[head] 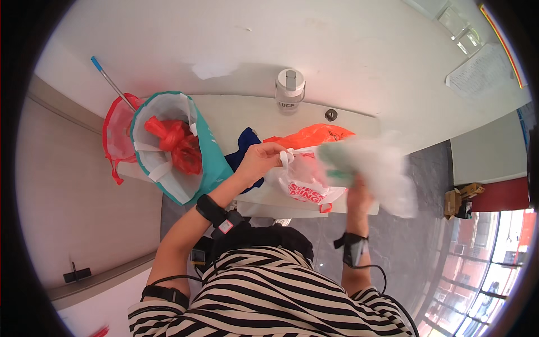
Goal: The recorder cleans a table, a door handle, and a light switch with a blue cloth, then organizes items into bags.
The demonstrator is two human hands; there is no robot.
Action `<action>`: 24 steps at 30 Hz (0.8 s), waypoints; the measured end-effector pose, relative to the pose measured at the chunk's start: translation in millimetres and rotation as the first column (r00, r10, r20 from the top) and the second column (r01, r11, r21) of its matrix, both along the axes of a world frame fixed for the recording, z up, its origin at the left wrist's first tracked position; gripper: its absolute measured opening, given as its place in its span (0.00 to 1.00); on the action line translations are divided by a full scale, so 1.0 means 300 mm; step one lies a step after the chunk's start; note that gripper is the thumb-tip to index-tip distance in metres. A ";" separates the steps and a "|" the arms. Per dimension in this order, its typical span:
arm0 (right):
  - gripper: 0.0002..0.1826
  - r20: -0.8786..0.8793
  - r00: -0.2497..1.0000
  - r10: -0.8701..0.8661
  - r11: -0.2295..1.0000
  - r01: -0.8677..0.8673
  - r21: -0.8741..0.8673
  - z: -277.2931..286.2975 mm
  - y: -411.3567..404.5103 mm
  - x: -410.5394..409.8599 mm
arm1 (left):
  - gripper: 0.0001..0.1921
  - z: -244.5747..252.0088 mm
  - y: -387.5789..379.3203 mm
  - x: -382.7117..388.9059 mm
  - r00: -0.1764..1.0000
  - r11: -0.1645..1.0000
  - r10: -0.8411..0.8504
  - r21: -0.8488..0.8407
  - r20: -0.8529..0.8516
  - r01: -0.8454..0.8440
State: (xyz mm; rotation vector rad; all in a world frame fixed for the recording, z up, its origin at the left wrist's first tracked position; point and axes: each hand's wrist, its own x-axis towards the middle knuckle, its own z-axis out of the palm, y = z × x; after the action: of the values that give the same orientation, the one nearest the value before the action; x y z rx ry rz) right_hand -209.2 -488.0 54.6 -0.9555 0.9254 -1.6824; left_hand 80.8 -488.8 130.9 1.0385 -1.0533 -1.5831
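Note:
My left hand (262,159) pinches the handle of a white plastic bag (309,179) printed in red. The bag rests near the front of the white table (248,109). To its right, my right hand (360,196) grips a translucent plastic bag (385,172) with green parts, blurred by motion. Behind the white bag lies an orange plastic bag (320,134). A dark blue cloth item (248,139) lies partly under my left hand. On the left stands a teal tote bag (210,168) with a knotted red plastic bag (177,141) inside.
A clear bottle with a white lid (290,90) and a black roll (331,114) stand at the table's back, near the wall. Behind the tote are a red mesh bag (120,126) and a metal rod with a blue end (111,82). Cardboard boxes (457,200) sit far right.

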 end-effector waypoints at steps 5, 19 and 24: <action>0.26 -0.801 0.544 0.248 0.921 -0.389 0.021 0.240 0.017 0.253 | 0.08 -0.010 0.022 0.034 0.979 0.980 0.197 0.004 0.054 -0.197; 0.28 -0.959 0.052 0.279 0.929 -0.268 0.256 0.053 -0.077 0.310 | 0.08 -0.035 0.003 -0.045 0.973 0.990 0.130 -0.087 0.189 -0.115; 0.19 -0.992 0.061 0.108 0.937 -0.340 0.081 0.260 0.057 0.324 | 0.08 -0.025 0.011 -0.013 0.971 0.982 0.187 -0.069 0.148 -0.179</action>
State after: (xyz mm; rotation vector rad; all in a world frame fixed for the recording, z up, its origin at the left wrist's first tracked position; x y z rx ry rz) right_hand -112.0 -470.9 132.6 -2.4013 1.3470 -0.5589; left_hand 77.0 -485.4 123.3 1.2002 -1.0658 -1.3356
